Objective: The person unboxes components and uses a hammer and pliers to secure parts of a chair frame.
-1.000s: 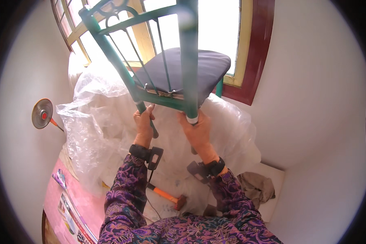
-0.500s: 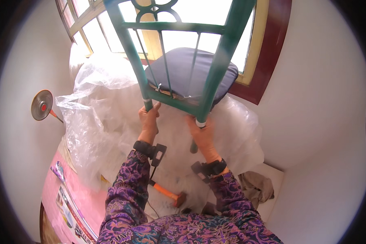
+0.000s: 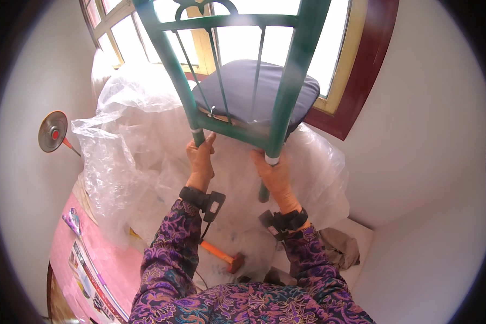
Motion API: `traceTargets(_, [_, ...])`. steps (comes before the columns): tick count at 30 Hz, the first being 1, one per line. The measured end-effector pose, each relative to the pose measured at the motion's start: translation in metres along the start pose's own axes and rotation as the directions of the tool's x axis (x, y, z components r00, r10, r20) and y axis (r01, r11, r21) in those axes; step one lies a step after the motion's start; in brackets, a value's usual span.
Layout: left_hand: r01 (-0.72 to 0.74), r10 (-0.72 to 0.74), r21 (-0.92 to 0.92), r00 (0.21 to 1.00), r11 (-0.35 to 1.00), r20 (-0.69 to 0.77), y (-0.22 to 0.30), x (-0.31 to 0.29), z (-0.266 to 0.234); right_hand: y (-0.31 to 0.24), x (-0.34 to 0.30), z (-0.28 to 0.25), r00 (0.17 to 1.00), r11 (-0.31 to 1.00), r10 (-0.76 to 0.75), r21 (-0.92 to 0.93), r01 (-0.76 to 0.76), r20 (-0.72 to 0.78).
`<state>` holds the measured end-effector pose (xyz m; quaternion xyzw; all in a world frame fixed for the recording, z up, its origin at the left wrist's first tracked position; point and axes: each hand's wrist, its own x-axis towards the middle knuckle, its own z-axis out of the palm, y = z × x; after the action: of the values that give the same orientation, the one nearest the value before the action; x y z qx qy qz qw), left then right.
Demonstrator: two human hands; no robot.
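A green metal chair (image 3: 227,132) is held up in front of me, with its barred back toward me and its top running out of view. A dark grey cushion (image 3: 237,89) covers its seat. My left hand (image 3: 201,159) is closed round the chair's left rear leg, just under a whitish band. Round the right rear leg, below a similar band, my right hand (image 3: 274,175) is wrapped; the leg's lower end shows beneath it. A hammer (image 3: 221,255) with an orange handle lies below, between my forearms.
Crumpled clear plastic sheeting (image 3: 110,178) spreads beneath and behind the chair. A window with a dark red frame (image 3: 356,102) is behind it. At left are a round metal heater-like dish (image 3: 53,132) and a pink surface (image 3: 65,243). A brown cloth (image 3: 340,247) lies at right.
The chair's back has shifted slightly upward in the picture, so less of its top decoration shows. Both hands keep their grip on the legs.
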<state>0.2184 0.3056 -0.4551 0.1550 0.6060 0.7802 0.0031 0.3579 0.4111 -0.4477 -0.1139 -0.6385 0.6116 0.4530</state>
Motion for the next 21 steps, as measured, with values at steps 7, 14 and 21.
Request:
traceTargets(7, [0.016, -0.016, 0.005, 0.998, 1.0, -0.059, -0.005, -0.006, 0.002, -0.017, -0.001, -0.011, 0.994, 0.998, 0.062, -0.015, -0.061, 0.095])
traceTargets(14, [-0.051, 0.051, -0.002, 0.999, 0.999, 0.001, -0.009, -0.004, 0.0, -0.002, -0.006, -0.012, 0.992, 0.993, 0.104, 0.049, -0.108, 0.072])
traceTargets(21, [-0.053, 0.052, 0.032, 0.998, 0.998, 0.031, -0.014, -0.002, -0.008, 0.005, -0.008, -0.01, 0.997, 0.995, 0.058, -0.088, -0.054, 0.044])
